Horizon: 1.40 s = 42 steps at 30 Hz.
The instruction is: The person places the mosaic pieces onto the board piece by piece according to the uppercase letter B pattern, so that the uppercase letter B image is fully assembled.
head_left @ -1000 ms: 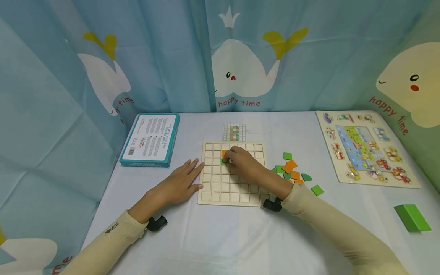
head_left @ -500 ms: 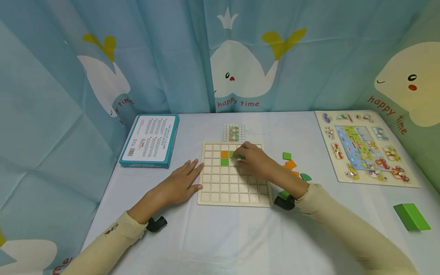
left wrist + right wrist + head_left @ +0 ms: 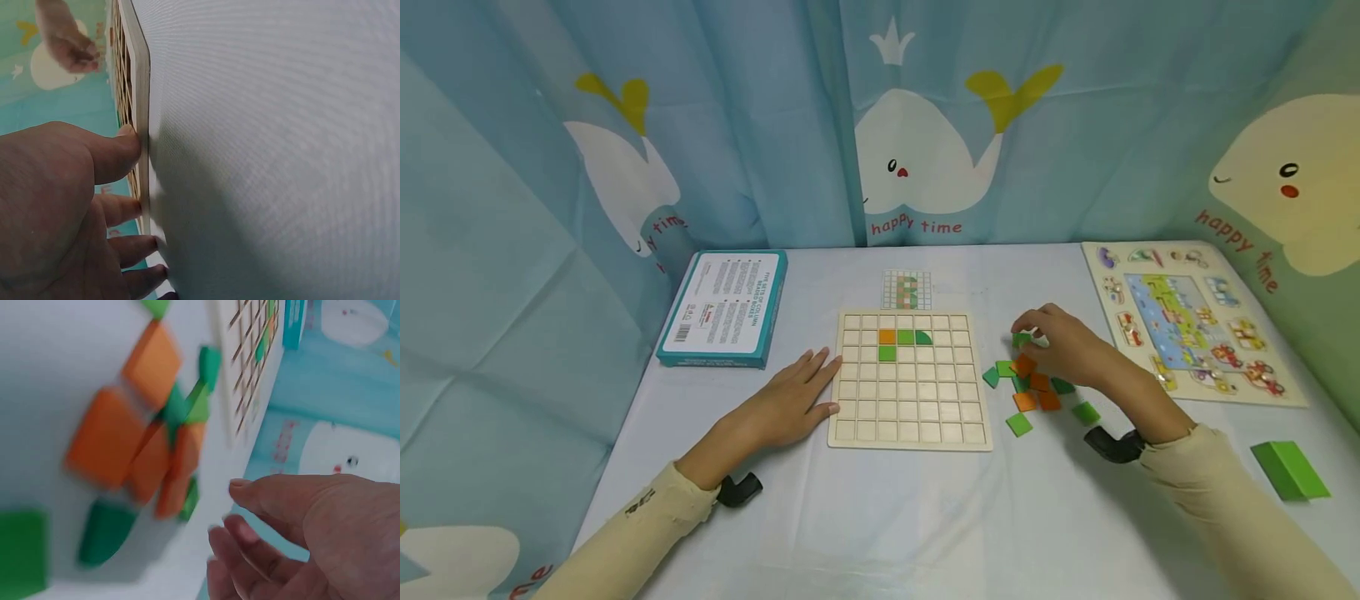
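A wooden grid board (image 3: 861,411) lies flat on the table. In its upper part sit an orange square tile (image 3: 887,337), a green square tile (image 3: 906,337) beside it, a dark green quarter-round tile (image 3: 923,337) and another green tile (image 3: 887,353) below the orange one. My left hand (image 3: 792,398) rests with spread fingers at the board's left edge; the left wrist view shows thumb and fingertips touching that edge. Over the loose pile at the right hovers my right hand (image 3: 1063,343), thumb and fingers parted around nothing, its fingertips close above a green tile (image 3: 1020,340).
Loose orange tiles (image 3: 106,439) and green tiles (image 3: 1018,424) lie right of the board. A pattern card (image 3: 906,290) lies behind it. A boxed set (image 3: 722,308) stands back left, a picture puzzle (image 3: 1180,383) back right, a green block (image 3: 1290,471) far right.
My right hand has left the board and moved right to the loose tiles. Two more green pieces, a square and a quarter-round, now show in the board's row. My left hand has stayed put.
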Tool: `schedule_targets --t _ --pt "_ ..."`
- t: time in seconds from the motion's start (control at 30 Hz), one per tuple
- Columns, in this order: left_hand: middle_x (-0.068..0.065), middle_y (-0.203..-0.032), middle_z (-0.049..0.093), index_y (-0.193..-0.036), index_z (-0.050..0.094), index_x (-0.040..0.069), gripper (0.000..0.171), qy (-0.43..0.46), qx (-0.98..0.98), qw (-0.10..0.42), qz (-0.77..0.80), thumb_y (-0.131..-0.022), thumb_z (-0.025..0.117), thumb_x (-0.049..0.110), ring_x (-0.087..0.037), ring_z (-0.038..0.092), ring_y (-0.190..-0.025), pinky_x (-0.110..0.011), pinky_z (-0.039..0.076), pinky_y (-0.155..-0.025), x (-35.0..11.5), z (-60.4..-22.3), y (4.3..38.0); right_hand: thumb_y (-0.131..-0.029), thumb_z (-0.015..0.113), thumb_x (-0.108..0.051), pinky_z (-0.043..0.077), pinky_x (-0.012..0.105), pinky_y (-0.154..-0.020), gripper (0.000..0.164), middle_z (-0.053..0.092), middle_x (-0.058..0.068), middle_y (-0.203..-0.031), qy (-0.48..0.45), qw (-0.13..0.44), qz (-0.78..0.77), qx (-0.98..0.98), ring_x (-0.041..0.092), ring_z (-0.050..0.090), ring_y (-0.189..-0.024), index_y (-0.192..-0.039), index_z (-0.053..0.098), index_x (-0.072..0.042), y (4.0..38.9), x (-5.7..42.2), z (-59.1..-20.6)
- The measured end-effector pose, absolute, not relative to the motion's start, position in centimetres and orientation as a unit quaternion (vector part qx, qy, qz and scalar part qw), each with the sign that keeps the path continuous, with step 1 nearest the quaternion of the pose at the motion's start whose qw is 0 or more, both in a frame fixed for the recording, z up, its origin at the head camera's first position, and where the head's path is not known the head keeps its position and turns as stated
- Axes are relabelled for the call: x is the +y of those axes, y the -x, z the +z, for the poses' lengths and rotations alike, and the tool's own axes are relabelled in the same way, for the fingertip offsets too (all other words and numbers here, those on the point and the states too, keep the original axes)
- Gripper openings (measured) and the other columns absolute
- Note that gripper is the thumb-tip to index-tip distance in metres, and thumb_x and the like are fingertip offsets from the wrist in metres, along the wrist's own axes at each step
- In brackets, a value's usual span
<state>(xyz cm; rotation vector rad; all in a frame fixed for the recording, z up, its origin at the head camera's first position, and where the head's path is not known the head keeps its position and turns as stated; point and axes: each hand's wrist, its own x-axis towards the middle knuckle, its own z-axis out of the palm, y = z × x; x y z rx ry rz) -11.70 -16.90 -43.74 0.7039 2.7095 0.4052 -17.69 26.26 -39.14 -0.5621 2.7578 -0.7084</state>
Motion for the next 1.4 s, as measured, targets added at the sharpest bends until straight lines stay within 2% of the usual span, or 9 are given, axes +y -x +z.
schedule_targets --t 0.27,0.53,0.67,0.83,1.23,1.4 --pt "-0.016 -0.176 0.016 -0.169 0.023 0.011 0.074 -0.247 0.946 0.154 0.141 -0.110 0.053 0.043 -0.040 0.014 -0.163 -0.055 0.022 -0.130 -16.9 -43.9 11.8 -0.098 0.073 -0.001 0.056 0.047 -0.085 0.028 0.062 0.022 -0.120 0.238 0.136 -0.231 0.934 0.031 0.060 -0.102 -0.125 0.071 -0.003 17.4 29.5 -40.7" --pt "-0.015 -0.177 0.015 -0.170 0.021 0.011 0.074 -0.243 0.946 0.160 0.141 -0.111 0.052 0.043 -0.039 0.012 -0.163 -0.055 0.021 -0.130 -16.9 -43.8 11.8 -0.100 0.073 -0.007 0.056 0.038 -0.077 0.025 0.061 0.020 -0.115 0.213 0.117 -0.241 0.940 0.029 0.061 -0.098 -0.124 0.069 -0.001 17.9 29.7 -41.7" --pt "-0.014 -0.177 0.014 -0.170 0.020 0.012 0.074 -0.243 0.946 0.164 0.138 -0.111 0.051 0.044 -0.039 0.011 -0.163 -0.054 0.020 -0.130 -16.9 -43.8 11.8 -0.102 0.071 -0.009 0.056 0.041 -0.079 0.024 0.060 0.022 -0.114 0.199 0.089 -0.242 0.945 0.030 0.062 -0.097 -0.122 0.066 0.003 18.1 29.9 -42.4" --pt "-0.015 -0.177 0.014 -0.170 0.021 0.012 0.074 -0.244 0.946 0.165 0.139 -0.111 0.052 0.044 -0.039 0.011 -0.163 -0.055 0.020 -0.130 -16.9 -43.7 11.9 -0.103 0.068 -0.005 0.057 0.047 -0.085 0.023 0.061 0.022 -0.119 0.205 0.071 -0.247 0.944 0.030 0.062 -0.100 -0.124 0.065 0.003 18.4 30.0 -42.9" --pt "-0.016 -0.176 0.016 -0.169 0.023 0.011 0.073 -0.243 0.946 0.160 0.145 -0.110 0.053 0.043 -0.040 0.013 -0.163 -0.056 0.021 -0.130 -16.8 -43.6 11.8 -0.105 0.065 -0.009 0.054 0.052 -0.088 0.031 0.057 0.027 -0.119 0.166 0.098 -0.262 0.946 0.036 0.059 -0.101 -0.130 0.062 0.010 18.2 28.5 -42.9" --pt "-0.017 -0.176 0.016 -0.169 0.023 0.009 0.073 -0.245 0.946 0.157 0.145 -0.110 0.054 0.041 -0.041 0.013 -0.163 -0.057 0.021 -0.130 -16.8 -43.6 11.7 -0.105 0.066 -0.010 0.055 0.051 -0.088 0.033 0.055 0.029 -0.123 0.152 0.087 -0.264 0.949 0.040 0.059 -0.105 -0.131 0.062 0.010 18.0 27.3 -42.6"
